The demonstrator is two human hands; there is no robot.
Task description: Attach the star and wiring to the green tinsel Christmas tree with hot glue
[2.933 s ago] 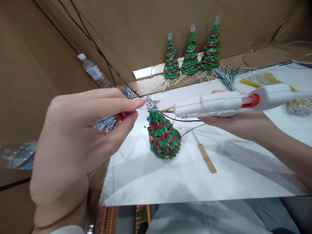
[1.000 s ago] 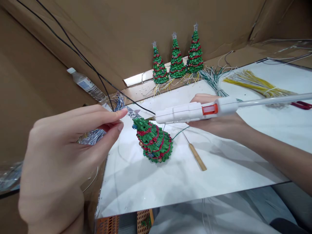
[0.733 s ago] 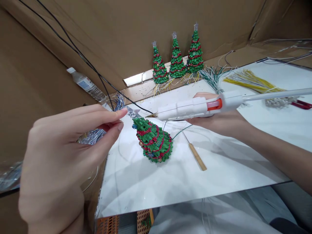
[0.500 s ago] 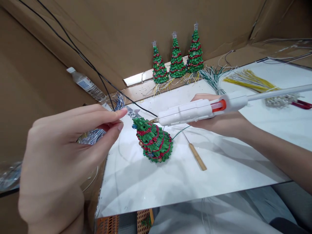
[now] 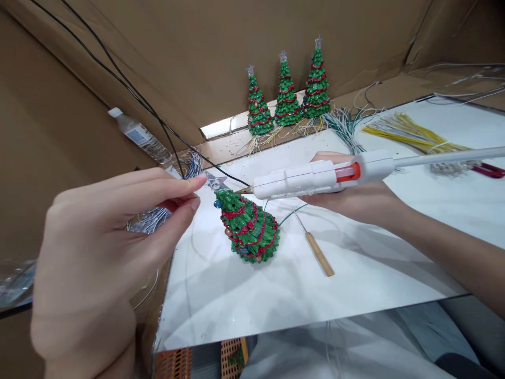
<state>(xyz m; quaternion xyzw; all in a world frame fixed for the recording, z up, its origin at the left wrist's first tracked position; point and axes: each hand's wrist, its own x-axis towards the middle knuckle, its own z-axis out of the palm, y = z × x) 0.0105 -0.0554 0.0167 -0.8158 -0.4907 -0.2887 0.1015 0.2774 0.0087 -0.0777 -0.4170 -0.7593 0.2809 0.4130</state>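
My left hand (image 5: 118, 226) pinches a clear star (image 5: 216, 181) between thumb and forefinger. The star is at the top of a small green Christmas tree (image 5: 252, 226) with red garlands and tiny baubles, tilted on the white board. My right hand (image 5: 347, 200) is wrapped round a white hot glue gun (image 5: 295, 179) with an orange-red trigger; its fingers are largely hidden behind the gun. The metal nozzle (image 5: 243, 190) meets the treetop just below the star, though whether it touches I cannot tell. A green wire runs from the tree towards an awl (image 5: 319, 255) with a wooden handle.
Three similar trees (image 5: 288, 97) stand at the back against the cardboard wall. Bundles of green wires (image 5: 347, 129) and yellow wires (image 5: 410, 131) lie right of them. A plastic bottle (image 5: 138, 136) leans at the left, near black cables (image 5: 145, 102). The white board (image 5: 236, 305) covers the worktop.
The glue gun and my right hand have shifted slightly left, bringing the nozzle further over the treetop. My left hand, the star and the tree stay almost still.
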